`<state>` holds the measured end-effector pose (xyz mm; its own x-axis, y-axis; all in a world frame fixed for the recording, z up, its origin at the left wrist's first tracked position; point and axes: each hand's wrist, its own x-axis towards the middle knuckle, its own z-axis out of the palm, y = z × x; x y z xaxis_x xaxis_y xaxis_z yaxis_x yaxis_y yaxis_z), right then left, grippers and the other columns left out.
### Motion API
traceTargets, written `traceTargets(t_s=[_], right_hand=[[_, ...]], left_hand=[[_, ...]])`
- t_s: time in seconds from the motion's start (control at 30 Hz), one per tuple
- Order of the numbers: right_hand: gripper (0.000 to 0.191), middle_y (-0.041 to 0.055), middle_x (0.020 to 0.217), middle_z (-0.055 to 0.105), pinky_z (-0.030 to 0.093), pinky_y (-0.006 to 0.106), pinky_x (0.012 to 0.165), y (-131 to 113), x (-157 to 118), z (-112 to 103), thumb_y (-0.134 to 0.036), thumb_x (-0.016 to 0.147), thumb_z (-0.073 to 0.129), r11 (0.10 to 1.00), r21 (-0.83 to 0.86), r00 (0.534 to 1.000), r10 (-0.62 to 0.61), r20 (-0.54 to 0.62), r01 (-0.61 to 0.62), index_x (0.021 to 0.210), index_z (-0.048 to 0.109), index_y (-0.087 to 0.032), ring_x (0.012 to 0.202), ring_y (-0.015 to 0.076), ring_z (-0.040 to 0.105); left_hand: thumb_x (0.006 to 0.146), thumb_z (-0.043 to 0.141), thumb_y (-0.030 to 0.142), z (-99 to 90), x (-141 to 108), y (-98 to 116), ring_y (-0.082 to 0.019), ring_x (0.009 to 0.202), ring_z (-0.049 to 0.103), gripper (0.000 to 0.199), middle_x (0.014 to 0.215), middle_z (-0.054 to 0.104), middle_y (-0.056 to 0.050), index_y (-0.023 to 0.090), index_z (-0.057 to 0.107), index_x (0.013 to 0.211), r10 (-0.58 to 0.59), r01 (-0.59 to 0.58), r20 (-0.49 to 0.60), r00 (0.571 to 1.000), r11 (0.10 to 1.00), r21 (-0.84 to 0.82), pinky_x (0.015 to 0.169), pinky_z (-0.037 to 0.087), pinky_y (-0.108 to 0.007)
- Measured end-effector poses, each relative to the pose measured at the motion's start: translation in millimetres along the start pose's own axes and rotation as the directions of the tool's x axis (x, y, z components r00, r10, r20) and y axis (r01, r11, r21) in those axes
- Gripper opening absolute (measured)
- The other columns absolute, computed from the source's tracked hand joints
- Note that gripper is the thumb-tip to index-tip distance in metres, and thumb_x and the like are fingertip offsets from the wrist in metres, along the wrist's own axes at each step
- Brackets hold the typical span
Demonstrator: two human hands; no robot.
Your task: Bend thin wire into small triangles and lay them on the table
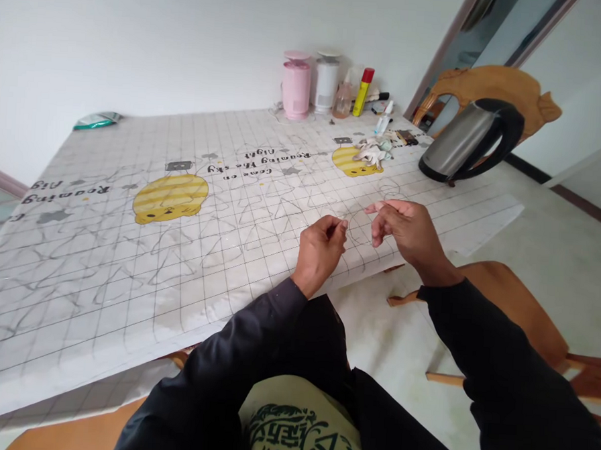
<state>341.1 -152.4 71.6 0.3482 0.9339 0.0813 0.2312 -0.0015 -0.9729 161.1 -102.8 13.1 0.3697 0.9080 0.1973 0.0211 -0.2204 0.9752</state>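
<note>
My left hand [322, 254] is above the table's near edge, thumb and forefinger pinched together. A thin, thread-like strand [358, 243] curves in a loop from near its fingertips toward the right; whether it is thread or wire is hard to tell. To the right, my right hand [403, 234] is raised with the forefinger stretched out leftward and the other fingers bent and apart. Nothing clearly shows between its fingers. Beneath both hands lies a white checked tablecloth [215, 308] with yellow cartoon prints. Many thin grey bent outlines, several of them triangular, cover its surface.
A steel kettle [456, 142] stands at the table's right end. Along the wall are a pink canister [295, 89], a white canister [326, 85], a pump bottle [342, 99] and a red-capped yellow can [362, 92]. Crumpled gloves [373, 151] lie nearby. Wooden chairs [514, 317] flank the right side.
</note>
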Motion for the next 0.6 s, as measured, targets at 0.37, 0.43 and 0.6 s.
traceTargets(t_s=[0.37, 0.43, 0.6], right_hand=[[0.034, 0.0043, 0.069, 0.074, 0.055, 0.03, 0.048, 9, -4, -1, -0.053, 0.095, 0.082, 0.998, 0.063, 0.999, 0.029, 0.018, -0.03, 0.092, 0.076, -0.02, 0.047, 0.0156, 0.063], [0.036, 0.004, 0.067, 0.074, 0.054, 0.029, 0.048, 10, -6, -2, -0.054, 0.094, 0.082, 0.997, 0.064, 0.999, 0.031, 0.026, -0.032, 0.093, 0.076, -0.018, 0.048, 0.0157, 0.063], [0.034, 0.0025, 0.061, 0.07, 0.052, 0.028, 0.047, 11, -6, -9, -0.05, 0.097, 0.078, 0.998, 0.038, 0.999, 0.041, 0.005, -0.041, 0.093, 0.075, -0.017, 0.045, 0.0152, 0.063]], left_hand=[[0.107, 0.071, 0.051, 20.4, -20, -7, -0.012, 0.072, 0.067, 0.033, 0.104, 0.076, -0.009, 0.018, 0.074, 0.101, 0.089, -0.088, 0.009, 0.996, 0.995, -0.037, 0.066, 0.058, -0.027], [0.109, 0.064, 0.059, 21.3, -20, -6, -0.013, 0.066, 0.067, 0.045, 0.09, 0.074, -0.007, 0.018, 0.074, 0.096, -0.027, 0.039, 0.07, 0.997, 0.984, -0.176, 0.056, 0.055, -0.025], [0.104, 0.065, 0.071, 14.4, -22, -2, -0.013, 0.061, 0.065, 0.057, 0.076, 0.067, -0.004, 0.016, 0.075, 0.097, -0.087, 0.115, 0.098, 0.991, 0.932, -0.342, 0.054, 0.057, -0.025]])
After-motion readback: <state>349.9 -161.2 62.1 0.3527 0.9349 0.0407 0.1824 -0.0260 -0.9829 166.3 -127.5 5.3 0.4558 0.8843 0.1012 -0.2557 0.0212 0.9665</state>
